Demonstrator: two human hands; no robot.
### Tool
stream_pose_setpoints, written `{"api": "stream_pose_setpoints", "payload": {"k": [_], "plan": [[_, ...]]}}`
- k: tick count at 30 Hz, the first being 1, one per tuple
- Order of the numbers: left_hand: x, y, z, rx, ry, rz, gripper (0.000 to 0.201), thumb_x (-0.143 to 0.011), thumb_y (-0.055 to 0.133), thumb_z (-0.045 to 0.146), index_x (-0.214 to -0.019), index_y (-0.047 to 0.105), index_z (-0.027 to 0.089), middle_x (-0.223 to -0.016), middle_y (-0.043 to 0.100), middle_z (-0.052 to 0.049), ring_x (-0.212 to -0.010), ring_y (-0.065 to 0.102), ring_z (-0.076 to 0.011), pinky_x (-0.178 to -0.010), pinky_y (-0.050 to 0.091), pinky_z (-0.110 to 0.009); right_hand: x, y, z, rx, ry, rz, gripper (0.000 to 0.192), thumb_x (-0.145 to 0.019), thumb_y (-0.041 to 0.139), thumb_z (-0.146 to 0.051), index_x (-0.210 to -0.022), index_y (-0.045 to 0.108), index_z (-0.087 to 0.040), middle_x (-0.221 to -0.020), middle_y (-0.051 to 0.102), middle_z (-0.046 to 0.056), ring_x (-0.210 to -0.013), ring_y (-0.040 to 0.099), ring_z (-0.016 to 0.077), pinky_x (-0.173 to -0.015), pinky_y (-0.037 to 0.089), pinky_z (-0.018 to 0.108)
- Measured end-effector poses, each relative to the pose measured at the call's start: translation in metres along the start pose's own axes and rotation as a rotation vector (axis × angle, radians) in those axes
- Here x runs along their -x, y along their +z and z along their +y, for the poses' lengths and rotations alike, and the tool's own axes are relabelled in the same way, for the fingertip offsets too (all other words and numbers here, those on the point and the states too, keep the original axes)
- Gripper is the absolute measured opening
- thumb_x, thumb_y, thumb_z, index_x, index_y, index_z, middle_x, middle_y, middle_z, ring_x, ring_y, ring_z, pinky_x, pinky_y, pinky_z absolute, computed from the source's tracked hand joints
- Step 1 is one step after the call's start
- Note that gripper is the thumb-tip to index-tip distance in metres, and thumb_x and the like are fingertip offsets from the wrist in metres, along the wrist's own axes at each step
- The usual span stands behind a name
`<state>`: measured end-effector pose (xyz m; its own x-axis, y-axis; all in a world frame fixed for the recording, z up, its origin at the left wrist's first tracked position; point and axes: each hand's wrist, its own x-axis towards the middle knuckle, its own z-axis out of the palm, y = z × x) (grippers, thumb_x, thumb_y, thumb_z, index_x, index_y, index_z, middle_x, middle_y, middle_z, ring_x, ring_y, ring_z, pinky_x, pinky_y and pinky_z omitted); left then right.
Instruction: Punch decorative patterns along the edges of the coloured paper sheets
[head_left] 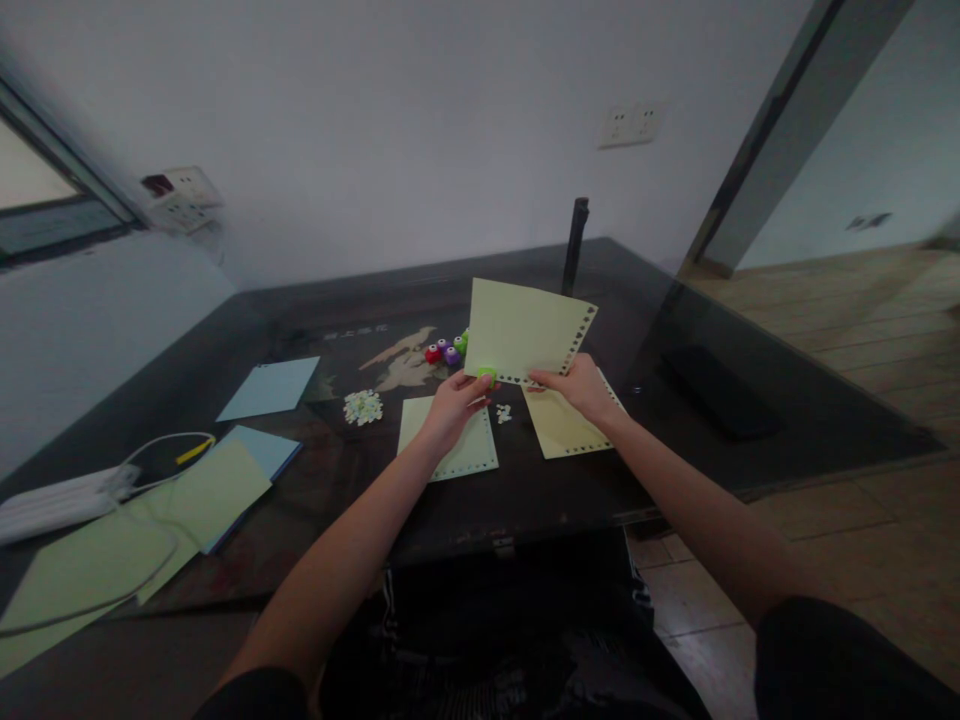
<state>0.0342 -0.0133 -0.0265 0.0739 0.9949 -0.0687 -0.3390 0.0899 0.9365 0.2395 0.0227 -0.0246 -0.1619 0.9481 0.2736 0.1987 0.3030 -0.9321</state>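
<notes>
I hold a pale yellow-green sheet of paper (525, 330) upright above the dark table (525, 490). Small holes run along the sheet's right and bottom edges. My left hand (454, 405) grips a small green hole punch (487, 374) clamped on the sheet's bottom edge. My right hand (576, 385) pinches the same bottom edge a little to the right. Below the hands lie two more punched sheets, one light green (469, 450), one yellow (562, 430), with a few paper bits (503, 412) between them.
Red, purple and green punches (446, 350) sit behind the held sheet. A pile of paper confetti (363, 407) lies to the left. Blue (270, 388) and green sheets (202, 495), a white power strip (52, 500) with cable lie far left. A dark post (575, 245) stands behind.
</notes>
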Motion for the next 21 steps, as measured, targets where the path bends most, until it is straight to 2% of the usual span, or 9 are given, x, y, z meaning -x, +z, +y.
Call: {"api": "stream_pose_setpoints", "payload": {"k": [8, 14, 21], "plan": [[-0.0009, 0.0012, -0.0009, 0.036, 0.018, -0.006, 0.026, -0.062, 0.077, 0.028, -0.084, 0.067, 0.016, -0.087, 0.066, -0.004, -0.081, 0.06, -0.0139, -0.076, 0.043, -0.027, 0.0014, 0.0001, -0.0047, -0.01, 0.014, 0.009, 0.031, -0.065, 0.073, -0.031, -0.091, 0.072, -0.015, -0.096, 0.072, 0.01, -0.087, 0.068, 0.0244, -0.085, 0.052, 0.042], [-0.0001, 0.0022, -0.0002, 0.049, 0.019, -0.006, 0.026, -0.062, 0.077, 0.027, -0.084, 0.067, 0.016, -0.089, 0.067, -0.005, -0.081, 0.061, -0.0138, -0.078, 0.043, -0.028, 0.0024, 0.0, -0.0089, 0.014, 0.031, 0.002, 0.026, -0.065, 0.072, -0.032, -0.083, 0.072, -0.014, -0.084, 0.073, 0.01, -0.078, 0.069, 0.0245, -0.077, 0.055, 0.042], [-0.003, 0.0021, -0.0024, 0.07, 0.046, -0.008, 0.027, -0.06, 0.079, 0.026, -0.082, 0.068, 0.016, -0.083, 0.067, -0.002, -0.076, 0.06, -0.0115, -0.075, 0.041, -0.026, 0.0019, -0.001, -0.0071, 0.016, 0.016, 0.003, 0.032, -0.065, 0.072, -0.028, -0.092, 0.071, -0.011, -0.095, 0.072, 0.013, -0.087, 0.068, 0.026, -0.084, 0.052, 0.042]]}}
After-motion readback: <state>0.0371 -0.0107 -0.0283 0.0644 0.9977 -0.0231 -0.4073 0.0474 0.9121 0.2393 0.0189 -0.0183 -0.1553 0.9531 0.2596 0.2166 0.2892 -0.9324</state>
